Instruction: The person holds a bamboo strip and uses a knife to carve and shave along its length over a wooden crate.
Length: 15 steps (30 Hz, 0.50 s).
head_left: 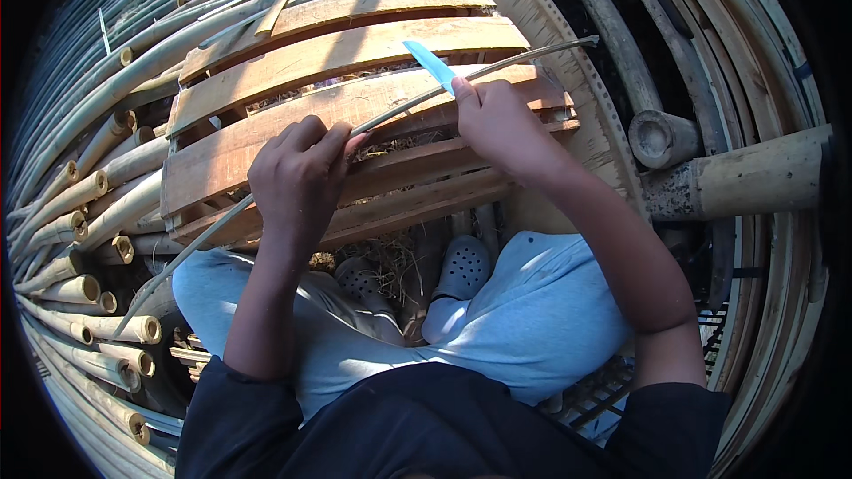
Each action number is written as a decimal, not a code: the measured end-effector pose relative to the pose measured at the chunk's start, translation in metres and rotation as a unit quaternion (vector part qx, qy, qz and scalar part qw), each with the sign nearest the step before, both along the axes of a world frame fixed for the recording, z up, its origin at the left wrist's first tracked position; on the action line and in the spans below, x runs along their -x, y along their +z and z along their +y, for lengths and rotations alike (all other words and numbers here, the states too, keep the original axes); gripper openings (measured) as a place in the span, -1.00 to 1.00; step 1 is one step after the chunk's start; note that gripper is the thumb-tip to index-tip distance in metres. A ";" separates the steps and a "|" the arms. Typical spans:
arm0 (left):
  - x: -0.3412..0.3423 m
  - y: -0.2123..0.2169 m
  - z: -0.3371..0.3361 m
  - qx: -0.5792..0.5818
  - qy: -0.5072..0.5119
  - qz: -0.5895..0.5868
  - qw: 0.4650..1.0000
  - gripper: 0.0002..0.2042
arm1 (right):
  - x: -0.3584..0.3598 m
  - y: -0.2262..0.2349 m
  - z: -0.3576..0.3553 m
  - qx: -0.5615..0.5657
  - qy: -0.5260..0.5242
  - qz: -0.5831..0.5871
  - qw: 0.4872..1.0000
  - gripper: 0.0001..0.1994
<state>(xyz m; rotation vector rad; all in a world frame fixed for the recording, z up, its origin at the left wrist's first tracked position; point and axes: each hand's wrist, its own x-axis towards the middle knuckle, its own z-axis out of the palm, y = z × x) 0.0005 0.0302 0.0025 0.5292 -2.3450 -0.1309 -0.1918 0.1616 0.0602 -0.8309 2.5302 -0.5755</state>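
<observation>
A long thin stick runs slantwise across my front, from low at the left to a far end at the upper right. My left hand is closed around its middle. My right hand grips a knife whose light blue blade points up and to the left; its handle is hidden in my fist. The base of the blade meets the stick beside my right thumb, and I cannot tell whether it cuts in. Beneath both hands stands a slatted wooden crate.
Stacked bamboo poles fill the left side. A curved plywood sheet stands right of the crate, with a thick bamboo piece and long wooden strips beyond. A loose bamboo strip rests on the crate's far edge.
</observation>
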 end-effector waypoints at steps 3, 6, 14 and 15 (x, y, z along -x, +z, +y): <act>-0.002 0.000 -0.001 -0.002 0.001 0.007 1.000 -0.81 | 0.005 0.011 0.001 0.029 -0.045 -0.019 0.998 -0.47; -0.002 0.001 0.000 -0.018 0.006 0.015 1.000 -0.80 | 0.031 0.014 0.001 0.028 -0.129 -0.055 0.990 -0.47; -0.001 0.000 -0.002 -0.011 0.005 0.010 1.000 -0.81 | 0.007 0.028 -0.006 0.000 -0.089 -0.092 0.992 -0.47; -0.001 0.001 -0.001 -0.011 0.006 0.010 1.000 -0.81 | 0.001 0.022 -0.006 0.000 -0.087 -0.092 0.992 -0.47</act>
